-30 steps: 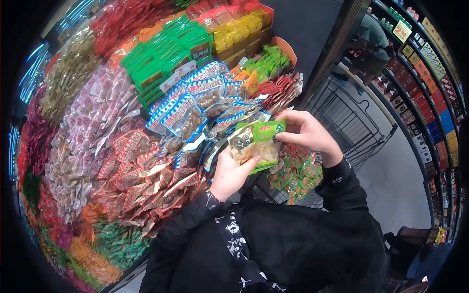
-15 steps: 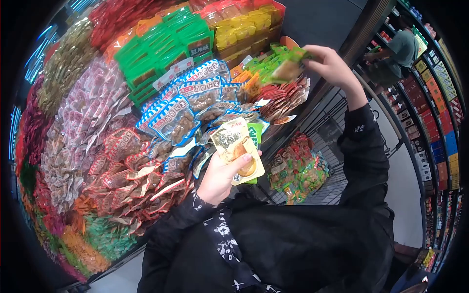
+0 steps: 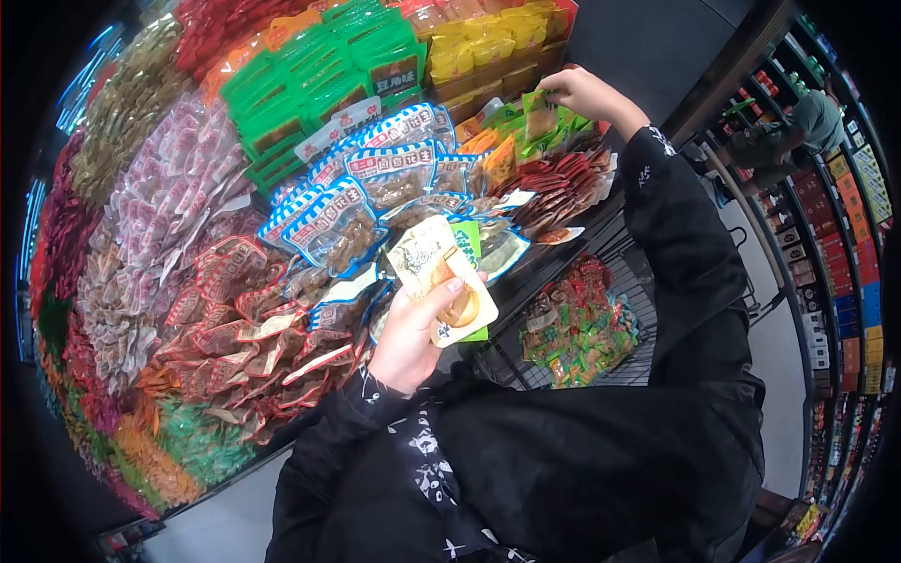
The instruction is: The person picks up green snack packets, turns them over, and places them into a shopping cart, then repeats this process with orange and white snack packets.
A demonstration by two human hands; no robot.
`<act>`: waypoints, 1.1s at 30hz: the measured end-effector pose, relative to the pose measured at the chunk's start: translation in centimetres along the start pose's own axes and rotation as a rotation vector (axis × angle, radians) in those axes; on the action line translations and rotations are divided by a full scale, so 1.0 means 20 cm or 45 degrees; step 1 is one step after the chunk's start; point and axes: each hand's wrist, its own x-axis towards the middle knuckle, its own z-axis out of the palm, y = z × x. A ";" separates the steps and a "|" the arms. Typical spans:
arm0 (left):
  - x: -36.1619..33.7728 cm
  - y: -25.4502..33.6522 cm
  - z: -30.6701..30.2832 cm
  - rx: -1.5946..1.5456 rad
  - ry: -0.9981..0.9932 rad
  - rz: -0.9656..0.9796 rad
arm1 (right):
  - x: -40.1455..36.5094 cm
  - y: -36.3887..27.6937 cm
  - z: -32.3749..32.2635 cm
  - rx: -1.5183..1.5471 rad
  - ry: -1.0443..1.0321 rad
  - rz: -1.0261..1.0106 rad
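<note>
My left hand (image 3: 413,342) is closed around a cream snack packet (image 3: 441,281) with a brown picture, thumb on its front. Behind that packet shows the edge of a green packet (image 3: 471,246) in the same grip. At the back of the display, my right hand (image 3: 580,92) pinches the upper corner of a green snack packet (image 3: 541,117) with a brown window. That packet is upright, over a pile of similar green packets (image 3: 511,131). Just below lie dark red packets (image 3: 568,183). Blue-and-white striped peanut bags (image 3: 333,220) stand beyond my left hand.
A wire shopping cart (image 3: 648,272) holds a heap of mixed packets (image 3: 587,328). Green packs (image 3: 324,84) and yellow packs (image 3: 488,47) stand in rows at the back. Red-edged bags (image 3: 253,328) fill the left side. Another person (image 3: 798,127) is near the right shelves.
My right hand has shifted slightly left and up; the green packet in it, blurred before, now hangs upright. My left hand still holds its packets, a little further left in view.
</note>
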 end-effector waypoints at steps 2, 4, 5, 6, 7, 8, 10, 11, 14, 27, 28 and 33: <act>0.02 0.00 0.00 -0.018 0.006 -0.024 | 0.03 0.02 0.03 0.022 0.000 0.038; 0.03 0.01 0.00 -0.035 0.011 -0.044 | 0.03 -0.03 -0.02 0.093 0.008 0.073; 0.03 0.01 0.00 -0.040 0.001 -0.067 | 0.04 -0.06 -0.06 0.165 0.019 0.107; 0.04 0.01 0.00 -0.045 -0.007 -0.090 | 0.05 -0.06 -0.07 0.243 0.055 0.106; 0.04 0.01 0.00 -0.045 -0.002 -0.095 | 0.05 -0.06 -0.06 0.248 0.052 0.108; 0.04 0.00 0.00 -0.044 -0.007 -0.106 | 0.05 -0.07 -0.06 0.184 0.008 0.085; 0.05 0.00 0.00 -0.046 -0.014 -0.120 | 0.06 -0.03 0.00 0.020 -0.059 0.087; 0.05 0.00 0.00 -0.044 -0.016 -0.132 | 0.06 -0.02 0.03 0.020 -0.060 0.088; 0.05 0.00 0.00 -0.050 -0.016 -0.125 | 0.06 0.01 0.13 0.118 -0.099 -0.009; 0.02 0.00 -0.01 -0.036 -0.103 -0.092 | 0.03 -0.06 0.26 -0.133 -0.365 0.068; 0.02 0.00 -0.02 -0.038 -0.098 -0.088 | 0.03 -0.09 0.26 -0.197 -0.381 0.063; -0.01 0.01 -0.02 -0.023 -0.087 -0.055 | 0.03 -0.17 0.19 -0.125 -0.361 0.115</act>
